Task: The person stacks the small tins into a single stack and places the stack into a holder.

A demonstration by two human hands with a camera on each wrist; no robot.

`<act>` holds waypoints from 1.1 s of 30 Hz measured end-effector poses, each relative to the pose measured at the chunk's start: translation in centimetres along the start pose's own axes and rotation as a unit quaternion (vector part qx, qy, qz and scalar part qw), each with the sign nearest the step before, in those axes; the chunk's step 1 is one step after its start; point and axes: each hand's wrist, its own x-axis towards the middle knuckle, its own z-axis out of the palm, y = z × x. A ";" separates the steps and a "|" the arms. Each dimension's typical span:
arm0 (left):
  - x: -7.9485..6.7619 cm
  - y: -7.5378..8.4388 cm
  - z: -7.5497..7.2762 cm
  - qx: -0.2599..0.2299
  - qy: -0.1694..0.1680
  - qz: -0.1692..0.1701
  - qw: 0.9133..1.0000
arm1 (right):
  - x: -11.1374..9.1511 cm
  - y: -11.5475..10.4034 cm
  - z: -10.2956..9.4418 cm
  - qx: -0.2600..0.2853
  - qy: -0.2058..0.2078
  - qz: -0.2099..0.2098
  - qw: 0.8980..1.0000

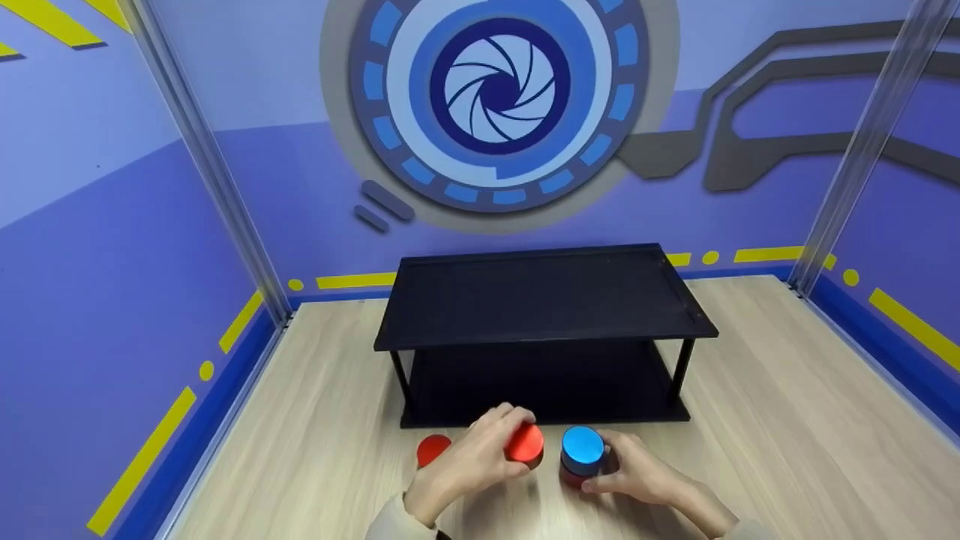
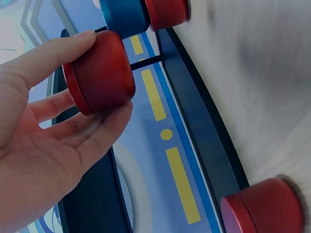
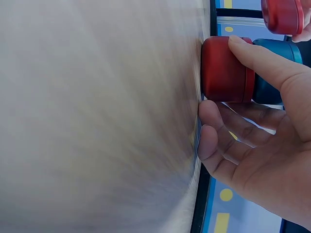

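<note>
Tabletop (image 1: 795, 412) beneath canisters (image 1: 583, 445), purple-blue walls (image 1: 300, 202) around

My head camera is set above the tabletop (image 1: 795, 397), faces forward and down, and has the widest field: my left hand (image 1: 476, 454) and right hand (image 1: 639, 470) near the lower edge, the black shelf (image 1: 540, 296) mid-frame, the back wall (image 1: 270, 191) above. My left wrist camera sits close at the palm side, faces along the fingers, and is rolled so that the tabletop lies at frame right. My right wrist camera, likewise close, is rolled oppositely, tabletop at frame left. Both wrist views share the blue canister (image 1: 582, 444), the lower red canister (image 3: 223, 70) and the held red canister (image 2: 104, 73); the head view covers all three from above.
</note>
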 end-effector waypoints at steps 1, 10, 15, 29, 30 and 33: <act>0.1 0.1 0.0 -0.002 0.001 0.000 1.000 | 0.0 0.0 0.0 0.000 0.001 -0.001 1.000; 0.8 0.7 0.4 -0.007 0.016 0.003 1.000 | 0.0 0.3 0.0 -0.003 0.001 0.000 1.000; 1.2 0.9 0.5 0.000 0.023 0.007 1.000 | 0.0 0.3 0.0 -0.005 0.007 -0.002 1.000; 2.5 1.7 1.3 -0.007 0.046 0.023 0.999 | -0.1 0.3 0.1 0.008 0.008 -0.017 1.000; 2.6 1.8 1.4 -0.008 0.045 0.022 0.999 | -0.1 0.3 0.1 0.008 0.009 -0.017 1.000; 2.8 1.9 1.5 -0.014 0.043 0.020 0.999 | -0.1 0.3 0.1 0.002 0.011 -0.021 1.000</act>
